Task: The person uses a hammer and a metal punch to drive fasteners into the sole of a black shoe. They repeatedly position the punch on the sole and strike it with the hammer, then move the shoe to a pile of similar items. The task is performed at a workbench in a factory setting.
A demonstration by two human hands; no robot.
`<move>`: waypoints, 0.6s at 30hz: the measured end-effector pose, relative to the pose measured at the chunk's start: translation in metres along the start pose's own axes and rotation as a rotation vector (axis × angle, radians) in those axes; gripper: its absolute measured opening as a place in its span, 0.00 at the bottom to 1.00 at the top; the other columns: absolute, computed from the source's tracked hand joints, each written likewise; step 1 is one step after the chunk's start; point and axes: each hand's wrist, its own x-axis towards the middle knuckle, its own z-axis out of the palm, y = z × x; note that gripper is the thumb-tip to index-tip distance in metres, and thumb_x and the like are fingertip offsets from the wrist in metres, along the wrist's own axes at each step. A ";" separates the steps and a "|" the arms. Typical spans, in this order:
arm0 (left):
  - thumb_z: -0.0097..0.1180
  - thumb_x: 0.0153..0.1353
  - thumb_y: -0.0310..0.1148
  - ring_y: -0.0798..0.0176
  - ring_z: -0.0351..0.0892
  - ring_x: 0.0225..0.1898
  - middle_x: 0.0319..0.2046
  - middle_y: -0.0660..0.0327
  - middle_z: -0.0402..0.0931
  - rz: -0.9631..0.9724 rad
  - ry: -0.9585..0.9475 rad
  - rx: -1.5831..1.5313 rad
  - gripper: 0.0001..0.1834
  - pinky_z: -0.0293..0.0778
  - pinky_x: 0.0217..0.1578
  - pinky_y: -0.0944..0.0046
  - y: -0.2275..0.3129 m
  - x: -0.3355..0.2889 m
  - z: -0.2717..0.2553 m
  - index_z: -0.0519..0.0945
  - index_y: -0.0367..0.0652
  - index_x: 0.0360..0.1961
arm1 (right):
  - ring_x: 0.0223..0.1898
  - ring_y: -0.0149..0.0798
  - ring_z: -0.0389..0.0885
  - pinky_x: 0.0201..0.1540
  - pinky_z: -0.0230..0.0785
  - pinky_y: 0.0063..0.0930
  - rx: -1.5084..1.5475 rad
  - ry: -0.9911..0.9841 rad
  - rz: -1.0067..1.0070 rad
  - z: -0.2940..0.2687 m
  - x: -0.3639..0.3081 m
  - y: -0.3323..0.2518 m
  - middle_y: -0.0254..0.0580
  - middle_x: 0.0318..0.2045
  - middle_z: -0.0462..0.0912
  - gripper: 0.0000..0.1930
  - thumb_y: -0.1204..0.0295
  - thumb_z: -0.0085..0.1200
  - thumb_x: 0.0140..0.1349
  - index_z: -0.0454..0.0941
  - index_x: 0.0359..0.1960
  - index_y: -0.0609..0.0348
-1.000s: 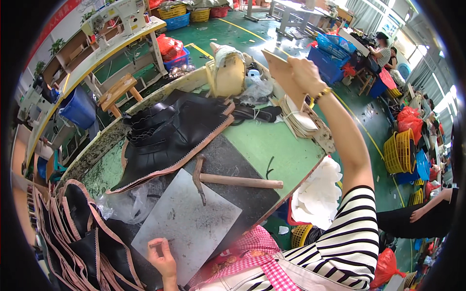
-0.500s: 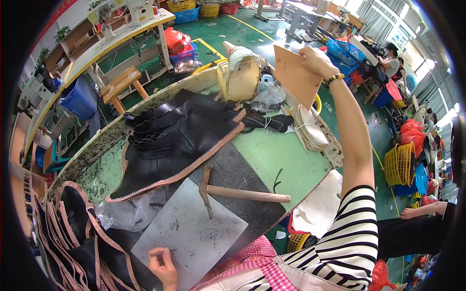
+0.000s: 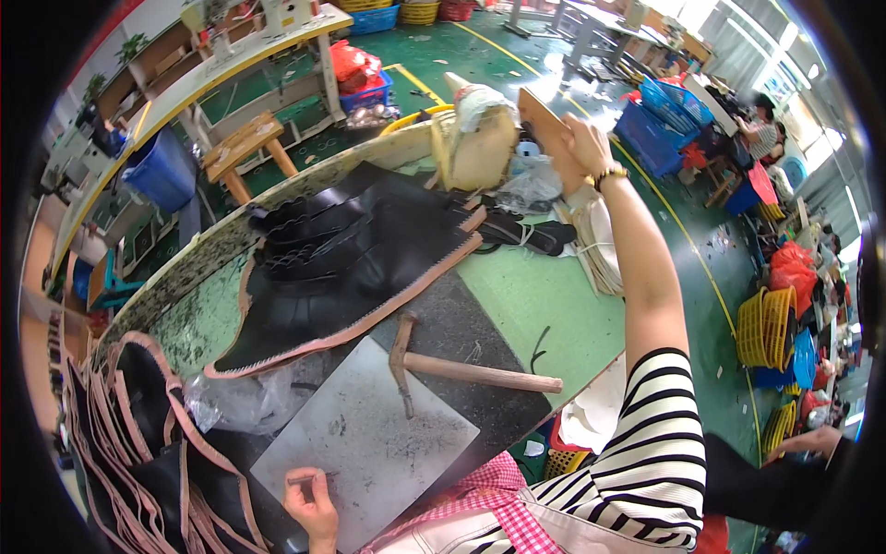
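At the far side of the table, my right hand [image 3: 588, 148] grips a stiff tan sheet [image 3: 544, 129], held tilted beside a yellowish block [image 3: 475, 148]. My left hand [image 3: 313, 513] is closed in a pinch at the near edge of a grey-white plate [image 3: 369, 452]. Between its thumb and finger is a small, dark, thin piece [image 3: 301, 479], too small to name. A wooden-handled hammer [image 3: 484, 371] lies with its head over the plate. Black leather pieces with pink zigzag edging [image 3: 369, 240] lie stacked beyond the plate.
More pink-edged black pieces [image 3: 166, 452] are piled at the near left. A clear plastic bag [image 3: 240, 402] lies beside the plate. Tied pale pieces [image 3: 595, 245] rest at the table's right end. Blue baskets [image 3: 660, 125] stand on the floor, and another person's hand [image 3: 810, 441] shows at right.
My right hand has come slightly nearer, and the tan sheet has turned to show more of its edge. My left hand stays at the plate. The whole view has shifted a little.
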 end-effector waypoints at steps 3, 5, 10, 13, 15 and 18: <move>0.59 0.59 0.24 0.70 0.72 0.26 0.26 0.63 0.74 0.018 0.028 0.043 0.04 0.68 0.29 0.70 -0.002 0.001 0.000 0.76 0.38 0.29 | 0.39 0.57 0.82 0.40 0.74 0.48 -0.101 0.021 0.227 0.007 -0.018 -0.026 0.51 0.39 0.83 0.17 0.66 0.54 0.60 0.75 0.52 0.48; 0.60 0.57 0.22 0.71 0.72 0.25 0.26 0.63 0.74 -0.002 0.040 -0.026 0.04 0.67 0.27 0.72 0.006 0.003 0.000 0.76 0.39 0.29 | 0.40 0.55 0.81 0.42 0.74 0.46 -0.045 0.387 0.051 -0.014 -0.025 -0.066 0.50 0.42 0.81 0.17 0.68 0.56 0.60 0.75 0.51 0.52; 0.62 0.57 0.23 0.74 0.69 0.21 0.21 0.66 0.74 0.043 0.071 -0.005 0.05 0.66 0.24 0.72 0.007 0.003 -0.004 0.76 0.39 0.28 | 0.55 0.54 0.72 0.58 0.67 0.42 0.546 0.031 -0.668 -0.066 -0.107 -0.270 0.52 0.53 0.74 0.23 0.66 0.64 0.54 0.73 0.50 0.60; 0.62 0.57 0.22 0.75 0.70 0.22 0.21 0.66 0.74 0.092 0.084 -0.044 0.05 0.66 0.25 0.73 0.005 0.004 -0.004 0.77 0.39 0.28 | 0.58 0.56 0.70 0.57 0.66 0.45 0.679 -0.009 -0.813 -0.046 -0.160 -0.373 0.50 0.56 0.73 0.27 0.62 0.65 0.51 0.73 0.52 0.59; 0.63 0.58 0.23 0.77 0.68 0.22 0.21 0.68 0.74 0.113 0.083 -0.122 0.05 0.65 0.24 0.74 0.005 0.006 0.000 0.77 0.39 0.29 | 0.60 0.58 0.68 0.59 0.64 0.49 0.584 -0.064 -0.814 -0.020 -0.165 -0.402 0.49 0.56 0.74 0.26 0.59 0.65 0.52 0.75 0.51 0.55; 0.62 0.58 0.23 0.77 0.70 0.23 0.22 0.67 0.75 0.134 0.109 -0.168 0.05 0.66 0.25 0.74 0.003 0.003 -0.002 0.77 0.38 0.29 | 0.55 0.56 0.75 0.70 0.53 0.44 0.693 -0.360 -0.767 -0.017 -0.147 -0.404 0.50 0.42 0.83 0.17 0.64 0.60 0.59 0.79 0.48 0.58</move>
